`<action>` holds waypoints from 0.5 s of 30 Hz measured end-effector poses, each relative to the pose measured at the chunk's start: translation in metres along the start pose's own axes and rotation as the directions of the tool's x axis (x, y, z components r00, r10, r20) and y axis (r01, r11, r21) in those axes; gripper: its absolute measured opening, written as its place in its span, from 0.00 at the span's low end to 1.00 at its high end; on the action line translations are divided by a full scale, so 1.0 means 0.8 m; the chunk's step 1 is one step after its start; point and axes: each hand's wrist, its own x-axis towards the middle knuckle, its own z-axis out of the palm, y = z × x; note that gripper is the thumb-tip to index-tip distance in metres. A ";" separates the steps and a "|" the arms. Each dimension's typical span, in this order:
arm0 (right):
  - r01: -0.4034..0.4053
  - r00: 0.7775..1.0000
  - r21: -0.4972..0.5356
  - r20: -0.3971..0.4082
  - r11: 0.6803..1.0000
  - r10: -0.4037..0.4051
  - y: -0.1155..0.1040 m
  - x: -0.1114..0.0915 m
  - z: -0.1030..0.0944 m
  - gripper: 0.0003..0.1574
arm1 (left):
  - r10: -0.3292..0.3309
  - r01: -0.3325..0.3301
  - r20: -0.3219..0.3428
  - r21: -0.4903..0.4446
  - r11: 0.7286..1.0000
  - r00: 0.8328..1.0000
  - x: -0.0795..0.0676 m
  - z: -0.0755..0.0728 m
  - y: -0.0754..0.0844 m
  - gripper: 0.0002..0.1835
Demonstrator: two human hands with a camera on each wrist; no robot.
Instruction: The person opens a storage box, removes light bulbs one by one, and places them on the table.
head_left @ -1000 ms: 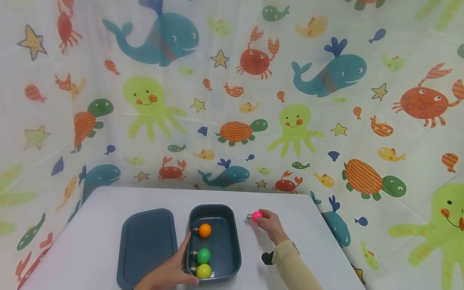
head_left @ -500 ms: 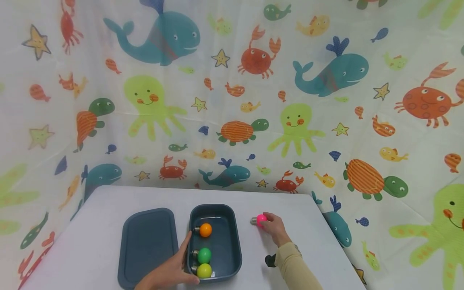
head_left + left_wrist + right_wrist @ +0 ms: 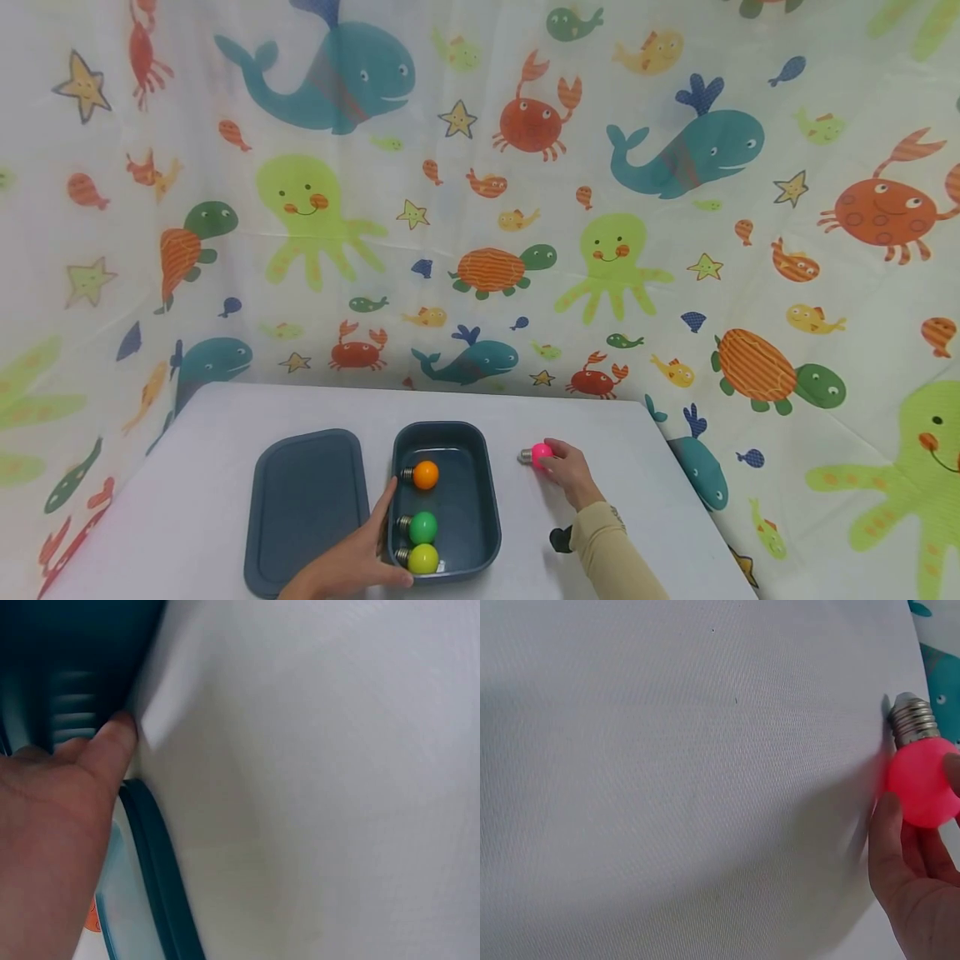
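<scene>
A pink light bulb (image 3: pixel 541 456) with a metal screw base is pinched between the thumb and fingers of my right hand (image 3: pixel 570 473), right of the container. In the right wrist view the bulb (image 3: pixel 922 780) lies close over the white table, its base pointing away from the palm. My left hand (image 3: pixel 363 558) rests spread against the dark blue container (image 3: pixel 491 508), thumb at the near left corner and fingers along the left wall. Along that wall inside lie an orange bulb (image 3: pixel 426 475), a green bulb (image 3: pixel 423 527) and a yellow bulb (image 3: pixel 423 559), bases to the left.
A dark blue lid (image 3: pixel 307 500) lies flat left of the container, partly behind my left forearm. The white table (image 3: pixel 615 450) ends at a sea-animal curtain (image 3: pixel 480 208) behind and on both sides. A black wrist device (image 3: pixel 560 539) sits by my right sleeve.
My right hand, with the pink light bulb, has shifted slightly right and nearer, then stayed put over the last half second. My left hand and the container look unchanged.
</scene>
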 end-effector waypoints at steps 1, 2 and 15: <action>-0.001 1.000 0.001 0.000 1.000 0.001 0.000 0.000 0.000 0.30 | 0.002 -0.003 0.001 0.005 1.000 1.000 0.000 0.000 0.000 0.67; -0.001 1.000 0.005 0.000 1.000 0.001 0.000 0.000 0.000 0.30 | 0.007 -0.007 0.004 0.007 1.000 1.000 0.000 0.000 0.000 0.67; -0.001 1.000 -0.015 -0.012 1.000 0.001 -0.002 0.006 -0.005 0.30 | 0.005 -0.005 0.010 -0.005 1.000 1.000 -0.003 0.000 0.004 0.66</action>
